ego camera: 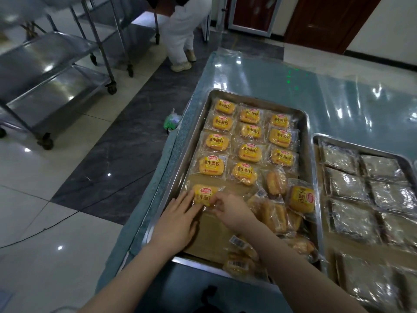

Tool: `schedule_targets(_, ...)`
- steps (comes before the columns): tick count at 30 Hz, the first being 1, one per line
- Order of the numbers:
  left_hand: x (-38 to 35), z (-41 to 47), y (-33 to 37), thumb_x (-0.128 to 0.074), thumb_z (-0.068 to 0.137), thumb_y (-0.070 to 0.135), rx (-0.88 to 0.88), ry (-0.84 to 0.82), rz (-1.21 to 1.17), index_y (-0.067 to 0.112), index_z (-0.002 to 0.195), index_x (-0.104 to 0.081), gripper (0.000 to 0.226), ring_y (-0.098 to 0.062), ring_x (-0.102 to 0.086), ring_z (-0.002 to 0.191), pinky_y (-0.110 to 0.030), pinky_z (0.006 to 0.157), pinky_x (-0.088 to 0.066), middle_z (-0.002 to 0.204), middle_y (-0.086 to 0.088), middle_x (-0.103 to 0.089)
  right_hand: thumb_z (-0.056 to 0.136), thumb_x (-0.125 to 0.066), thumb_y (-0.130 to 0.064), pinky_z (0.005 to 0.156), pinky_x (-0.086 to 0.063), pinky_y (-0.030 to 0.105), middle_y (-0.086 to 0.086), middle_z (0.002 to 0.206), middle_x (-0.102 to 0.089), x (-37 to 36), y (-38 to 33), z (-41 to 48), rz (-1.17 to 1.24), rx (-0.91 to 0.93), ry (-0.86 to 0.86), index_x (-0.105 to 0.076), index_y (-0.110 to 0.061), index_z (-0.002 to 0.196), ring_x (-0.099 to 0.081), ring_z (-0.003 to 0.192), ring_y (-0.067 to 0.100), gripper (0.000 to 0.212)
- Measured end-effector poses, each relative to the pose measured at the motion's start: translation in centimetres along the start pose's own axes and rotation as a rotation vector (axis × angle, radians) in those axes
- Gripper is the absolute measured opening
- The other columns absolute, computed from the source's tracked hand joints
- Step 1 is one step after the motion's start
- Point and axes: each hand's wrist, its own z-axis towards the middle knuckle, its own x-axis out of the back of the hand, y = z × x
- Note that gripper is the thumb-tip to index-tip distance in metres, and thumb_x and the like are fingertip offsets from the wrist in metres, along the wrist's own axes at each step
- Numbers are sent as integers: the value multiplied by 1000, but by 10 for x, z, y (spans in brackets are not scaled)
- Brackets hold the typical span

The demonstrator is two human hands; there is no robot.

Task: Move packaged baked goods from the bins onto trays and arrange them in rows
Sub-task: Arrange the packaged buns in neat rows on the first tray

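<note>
Bread packet in yellow wrapper | lies at near-left end of steel tray, below the left row | left hand flat, straight fingers pressing its left edge | right hand pinching its right edge

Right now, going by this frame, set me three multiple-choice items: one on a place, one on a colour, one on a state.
1. Where on the tray is the packet being handled? A far right corner; B near left end; C centre.
2. Its label colour? A blue; B yellow; C green.
3. The right hand? A pinches the packet's edge; B hovers clear; C rests on the table.

B: it extends the left column.
B: yellow print shows.
A: fingers curl onto its wrapper; the left hand lies flat against it.
</note>
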Motion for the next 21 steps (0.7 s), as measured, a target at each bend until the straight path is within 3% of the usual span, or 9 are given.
schedule_targets(3, -1, 6, 1, -49, 93, 29, 56, -15, -54, 30, 147, -20, 61, -17, 2, 145, -29, 113, -3, 159, -1, 4, 89, -61, -19, 91, -50, 32, -2, 114, -58, 3, -2, -5, 71, 47, -45, -61, -26, 119, -58, 99, 13, 31)
schedule_targets(5, 0, 9, 2, -51, 92, 26, 59, -53, -81, 29, 148, -17, 65, -17, 3, 145, -31, 115, -10, 159, -1, 7, 91, -58, -22, 89, -48, 27, -6, 118, -58, 9, -1, -10, 43, 62, -5, -60, -29, 120, -56, 101, 10, 30)
schedule_targets(8, 3, 10, 2, -56, 88, 17, 80, -74, -135, 30, 147, -18, 72, -19, -2, 145, -35, 115, -24, 158, 0, 15, 91, -53, -24, 85, -45, 26, -8, 121, -56, 25, 10, -24, -114, 62, 167, -57, -30, 122, -51, 101, 10, 31)
schedule_targets(10, 3, 10, 3, -59, 85, 14, 92, -58, -149, 30, 146, -23, 73, -21, -8, 145, -37, 113, -29, 157, 0, 19, 87, -57, -30, 96, -41, 34, -7, 128, -52, 36, 27, -35, -245, -3, 330, -54, -32, 125, -46, 116, 15, 37)
schedule_targets(12, 2, 11, 8, -60, 84, 14, 89, -17, -133, 28, 145, -27, 71, -22, -8, 145, -37, 116, -18, 157, -1, 18, 82, -61, -46, 105, -34, 45, -3, 140, -43, 43, 45, -49, -308, -188, 329, -47, -34, 129, -33, 132, 24, 51)
schedule_targets(14, 1, 11, 14, -59, 83, 14, 51, 31, -93, 28, 143, -31, 68, -19, 0, 145, -34, 116, -3, 158, -2, 10, 78, -62, -58, 107, -32, 50, -1, 146, -35, 43, 62, -62, -299, -313, 216, -38, -35, 136, -27, 137, 30, 67)
schedule_targets(17, 1, 14, 22, -58, 84, 18, -2, 57, -78, 31, 141, -33, 64, -11, 8, 141, -33, 113, 4, 158, 0, -5, 80, -63, -54, 110, -27, 49, -5, 153, -26, 32, 73, -76, -266, -271, 163, -24, -38, 143, -24, 140, 28, 76)
schedule_targets(21, 3, 20, 33, -55, 88, 26, -48, 30, -140, 38, 142, -28, 62, -5, 8, 140, -30, 111, 7, 154, 11, -5, 82, -67, -36, 108, -34, 41, -6, 153, -24, 25, 65, -74, -57, -154, 202, -32, -37, 141, -32, 136, 22, 69)
